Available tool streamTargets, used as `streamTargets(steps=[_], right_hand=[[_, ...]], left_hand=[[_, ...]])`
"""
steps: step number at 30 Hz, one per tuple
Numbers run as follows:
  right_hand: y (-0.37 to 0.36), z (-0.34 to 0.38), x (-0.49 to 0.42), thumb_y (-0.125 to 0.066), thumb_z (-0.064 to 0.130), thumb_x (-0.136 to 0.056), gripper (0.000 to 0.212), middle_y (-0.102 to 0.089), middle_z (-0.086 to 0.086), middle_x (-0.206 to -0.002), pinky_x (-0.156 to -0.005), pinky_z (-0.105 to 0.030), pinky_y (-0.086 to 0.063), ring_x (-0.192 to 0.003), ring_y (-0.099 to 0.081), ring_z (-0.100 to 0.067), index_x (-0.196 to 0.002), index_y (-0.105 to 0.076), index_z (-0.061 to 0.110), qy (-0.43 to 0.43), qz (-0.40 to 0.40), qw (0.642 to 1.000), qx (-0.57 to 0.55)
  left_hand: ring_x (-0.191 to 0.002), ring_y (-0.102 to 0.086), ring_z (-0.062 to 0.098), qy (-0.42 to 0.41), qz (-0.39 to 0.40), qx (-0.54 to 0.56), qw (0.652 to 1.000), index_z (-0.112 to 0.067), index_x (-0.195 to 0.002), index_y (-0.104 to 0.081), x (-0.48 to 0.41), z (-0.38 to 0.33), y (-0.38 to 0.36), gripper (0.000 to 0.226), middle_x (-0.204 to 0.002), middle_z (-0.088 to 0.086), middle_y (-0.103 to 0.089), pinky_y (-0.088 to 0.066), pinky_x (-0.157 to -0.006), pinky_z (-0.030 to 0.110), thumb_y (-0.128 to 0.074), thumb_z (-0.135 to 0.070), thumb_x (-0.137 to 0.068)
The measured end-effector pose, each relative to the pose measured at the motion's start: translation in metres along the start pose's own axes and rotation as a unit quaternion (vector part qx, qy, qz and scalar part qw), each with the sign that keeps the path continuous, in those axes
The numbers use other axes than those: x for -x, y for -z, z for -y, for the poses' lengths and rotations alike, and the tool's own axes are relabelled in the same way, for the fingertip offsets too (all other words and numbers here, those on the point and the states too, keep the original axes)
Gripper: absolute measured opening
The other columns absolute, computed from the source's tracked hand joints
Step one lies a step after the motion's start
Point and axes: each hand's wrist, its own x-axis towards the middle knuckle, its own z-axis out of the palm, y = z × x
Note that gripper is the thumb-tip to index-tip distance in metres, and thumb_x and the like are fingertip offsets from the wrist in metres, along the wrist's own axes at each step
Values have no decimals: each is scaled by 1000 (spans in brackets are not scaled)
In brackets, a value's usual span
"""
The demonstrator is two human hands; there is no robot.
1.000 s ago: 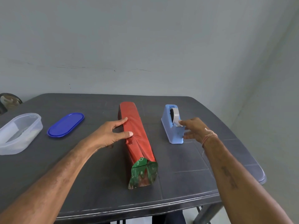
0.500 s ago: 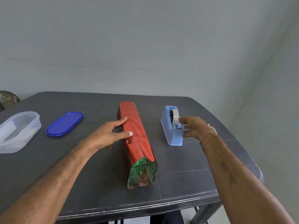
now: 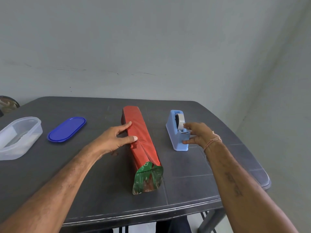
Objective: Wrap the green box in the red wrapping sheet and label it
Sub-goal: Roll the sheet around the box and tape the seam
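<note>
**Tape to be drawn with the seam pinned**

The green box [image 3: 148, 179], covered by the red sheet [image 3: 139, 132] except at its near end, lies mid-table. The seam is pressed by the left hand [image 3: 116, 138], fingers straight and apart. The tape dispenser [image 3: 173, 130], to the right, is touched by the spread right hand [image 3: 198, 133]. A short strip should be pulled steadily.

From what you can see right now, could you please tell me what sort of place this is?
Probably a plain room at home or a small workspace: a dark plastic table against a bare grey wall, with a blue tape dispenser and a clear food container on it.
</note>
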Motion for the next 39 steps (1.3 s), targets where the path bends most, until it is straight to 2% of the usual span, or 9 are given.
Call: streamTargets(steps=[4, 9, 15, 19, 23, 27, 29, 32, 39], right_hand=[[0, -1, 1, -66, 11, -94, 38, -52, -16, -127, -82, -61, -59, -98, -62, -37, -130, -58, 1, 0, -3, 1000, -13], [0, -6, 6, -64, 12, -92, 15, -58, -12, -113, -83, -59, -60, -91, -65, -35, -105, -64, 5, 6, -3, 999, -49], [2, -27, 7, -65, 12, -91, 15, -62, -12, -103, -87, -54, -60, -93, -68, -32, -101, -64, 2, 32, -8, 993, -115], [0, -39, 5, -70, 9, -88, 32, -64, -16, -111, -82, -48, -62, -105, -68, -37, -117, -63, -6, 33, -18, 989, -145], [-4, -51, 8, -72, 8, -88, 29, -62, -20, -125, -87, -45, -60, -109, -66, -35, -111, -61, -5, 44, -46, 988, -140], [-6, -61, 12, -75, 20, -91, 21, -65, -15, -111, -95, -48, -54, -100, -65, -33, -100, -65, 4, 52, -82, 989, -114], [-7, -67, 10, -77, 25, -91, 26, -70, -18, -102, -86, -45, -56, -90, -68, -31, -96, -69, 1, 60, -89, 987, -117], [-9, -73, 6, -78, 24, -89, 33, -68, -8, -75, -58, -24, -52, -63, -61, -13, -103, -72, -5, 71, -74, 982, -161], [-13, -80, 5, -76, 13, -90, 21, -70, -9, -77, -58, -19, -58, -61, -62, -12, -101, -71, -5, 74, -44, 966, -245]], left_hand=[[-106, -50, 6, 3, -4, 5, 1000, -49, -153, -35, 0, 0, -1, 83, -166, 1, -29, -62, -83, 48, -80, -43, -83], [-106, -50, 2, -2, -5, 16, 1000, -50, -152, -36, 1, 1, -2, 80, -164, -4, -33, -61, -84, 51, -79, -41, -85], [-111, -49, 5, -1, -4, 20, 1000, -50, -152, -36, 3, 0, -3, 80, -163, -5, -33, -62, -83, 48, -79, -41, -85], [-120, -47, 10, 1, -3, 20, 1000, -49, -153, -35, 4, -2, -3, 80, -163, -6, -34, -62, -81, 46, -78, -40, -86], [-109, -51, 3, 2, -4, 28, 1000, -48, -153, -36, 6, -3, -3, 79, -163, -6, -35, -62, -80, 45, -78, -39, -86], [-101, -54, -2, 4, -4, 33, 999, -49, -152, -36, 7, -3, -2, 79, -162, -5, -36, -62, -81, 44, -79, -39, -86], [-102, -55, -1, 5, -3, 35, 999, -49, -152, -36, 7, -3, -2, 79, -162, -4, -36, -62, -82, 45, -79, -40, -86], [-103, -55, -2, 4, -7, 36, 999, -50, -152, -36, 7, -3, -3, 79, -161, -8, -38, -61, -84, 47, -79, -40, -86], [-96, -52, -6, 3, -7, 29, 1000, -48, -154, -34, 8, -3, -1, 80, -161, -7, -37, -61, -86, 52, -78, -38, -87]])
